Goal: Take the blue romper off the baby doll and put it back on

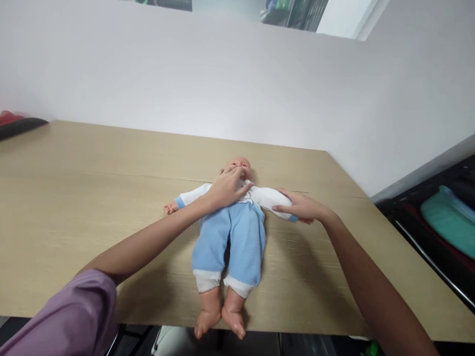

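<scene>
A baby doll (230, 237) lies on its back on the wooden table, feet toward me and past the near edge. It wears a white long-sleeved top with blue cuffs and fluffy blue trousers. My left hand (227, 188) is curled over its upper chest and collar, with the fingers covering the lower face and the thumb at the neckline. On the other side, my right hand (297, 203) wraps round the white sleeve (272, 199) near the cuff, thumb toward me. The doll's other arm (195, 195) stretches out to the left, its small hand resting on the table.
The wooden table (92, 198) meets a white wall (185, 79) at the back. At the right, a teal item (449, 220) lies on something dark beside the table. A red item (9, 117) and a dark object (22, 128) sit at the far left.
</scene>
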`<move>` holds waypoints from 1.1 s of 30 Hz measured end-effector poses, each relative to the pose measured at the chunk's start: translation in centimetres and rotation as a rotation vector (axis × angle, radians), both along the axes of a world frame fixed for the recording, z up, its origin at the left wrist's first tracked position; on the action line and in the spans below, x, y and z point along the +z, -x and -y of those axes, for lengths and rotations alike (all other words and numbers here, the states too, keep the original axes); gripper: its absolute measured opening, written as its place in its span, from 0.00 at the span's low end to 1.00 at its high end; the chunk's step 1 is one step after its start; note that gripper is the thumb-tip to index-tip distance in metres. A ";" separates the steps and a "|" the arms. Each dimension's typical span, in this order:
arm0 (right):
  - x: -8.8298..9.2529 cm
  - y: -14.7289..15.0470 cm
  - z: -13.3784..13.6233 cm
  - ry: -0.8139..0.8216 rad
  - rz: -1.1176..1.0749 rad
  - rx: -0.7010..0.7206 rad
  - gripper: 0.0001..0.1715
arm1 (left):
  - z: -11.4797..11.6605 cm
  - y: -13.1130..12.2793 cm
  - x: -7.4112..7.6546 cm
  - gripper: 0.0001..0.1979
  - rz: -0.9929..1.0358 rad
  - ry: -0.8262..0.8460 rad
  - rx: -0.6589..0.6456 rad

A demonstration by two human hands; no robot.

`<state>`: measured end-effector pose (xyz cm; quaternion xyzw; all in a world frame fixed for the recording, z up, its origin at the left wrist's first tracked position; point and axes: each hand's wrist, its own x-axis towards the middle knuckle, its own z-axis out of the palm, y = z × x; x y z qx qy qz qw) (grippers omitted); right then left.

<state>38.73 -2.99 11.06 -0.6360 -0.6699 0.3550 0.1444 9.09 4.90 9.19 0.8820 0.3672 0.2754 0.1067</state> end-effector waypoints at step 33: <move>-2.0 2.1 -4.6 -0.137 0.095 0.201 0.35 | -6.1 9.1 -1.7 0.19 -0.045 0.381 -0.083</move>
